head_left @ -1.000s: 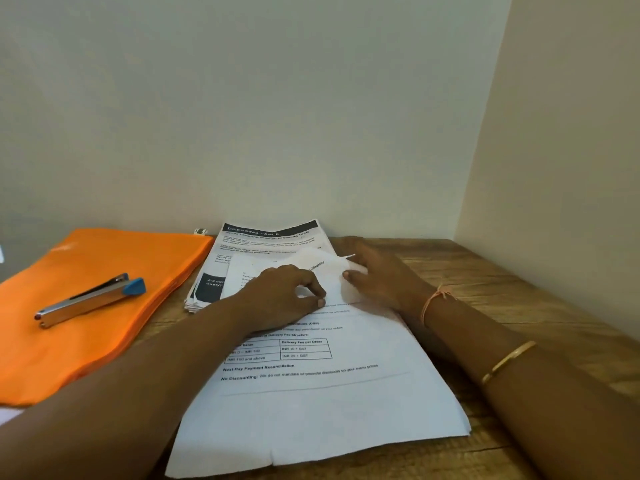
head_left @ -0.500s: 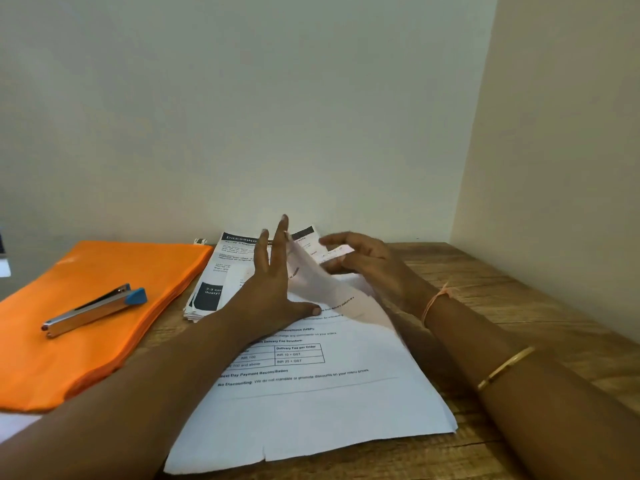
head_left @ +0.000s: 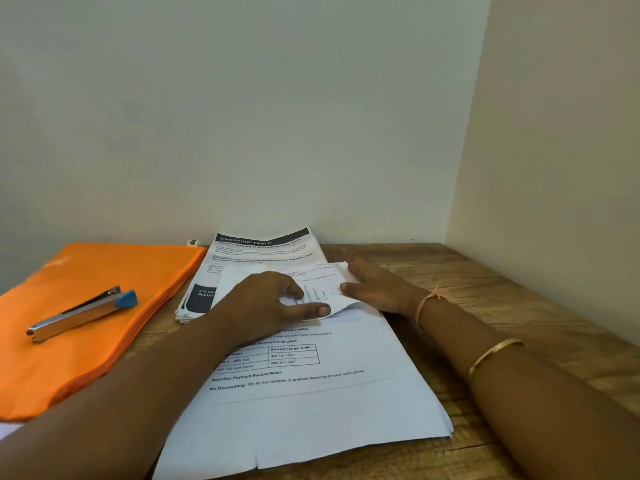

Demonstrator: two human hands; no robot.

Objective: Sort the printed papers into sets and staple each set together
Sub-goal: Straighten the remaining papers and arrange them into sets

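Note:
A stack of printed papers point(head_left: 311, 403) lies on the wooden table point(head_left: 502, 299) in front of me, its top sheet point(head_left: 318, 282) folded back at the far right corner. My left hand point(head_left: 270, 303) rests on that folded flap, thumb stretched along its crease and fingers loosely bent on top. To the right, my right hand point(head_left: 381, 289) holds the flap's edge, thumb on the paper and fingers beside and under it. Behind lies a second stack headed "DRESSING TABLE" point(head_left: 263, 247). A silver stapler with a blue tip point(head_left: 83, 313) sits on an orange folder point(head_left: 86, 268) at the left.
A pale wall stands close behind the table and another closes the right side. The near stack's front edge has a small tear point(head_left: 257, 460). A strip of white paper point(head_left: 7, 431) shows under the folder at the lower left.
The corner of the top sheet, lifted half a second ago, is folded down flat. My left hand has dropped from raised fingers onto the flap, and my right hand has lowered with it.

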